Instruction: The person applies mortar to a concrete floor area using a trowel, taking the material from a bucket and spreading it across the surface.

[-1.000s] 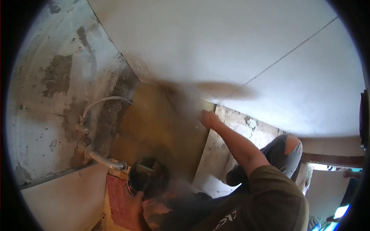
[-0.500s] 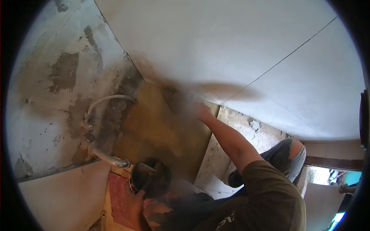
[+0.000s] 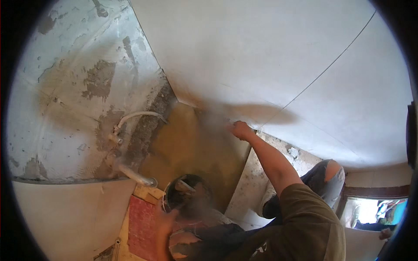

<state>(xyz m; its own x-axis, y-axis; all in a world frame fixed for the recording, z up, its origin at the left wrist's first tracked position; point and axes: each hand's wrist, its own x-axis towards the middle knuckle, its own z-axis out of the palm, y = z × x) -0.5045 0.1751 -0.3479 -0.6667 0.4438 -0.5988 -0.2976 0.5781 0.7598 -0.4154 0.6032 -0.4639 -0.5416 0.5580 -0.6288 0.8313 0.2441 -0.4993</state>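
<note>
My right arm reaches out to the foot of the white wall, where my right hand (image 3: 242, 130) is closed low over the yellow-brown floor area (image 3: 178, 139). A hazy smear in the picture hides whatever is at its fingertips. My left hand (image 3: 166, 219), slightly blurred, is closed on the near left rim of a black bucket (image 3: 172, 201). A pale, flat-ended tool (image 3: 185, 187) leans inside that bucket. The bucket's contents are dark and partly lost in the haze.
A grey pipe (image 3: 137, 176) and a curved hose (image 3: 139, 114) come from the patchy left wall (image 3: 65, 122). A red board (image 3: 141, 226) lies near left. My bent knee (image 3: 332, 170) is at the right, beside a speckled pale strip (image 3: 261, 169). Another person's hand (image 3: 385, 233) shows far right.
The scene has shifted a little right and down in the picture. My right hand stays near the wall's foot, and my left hand remains at the bucket's rim.
</note>
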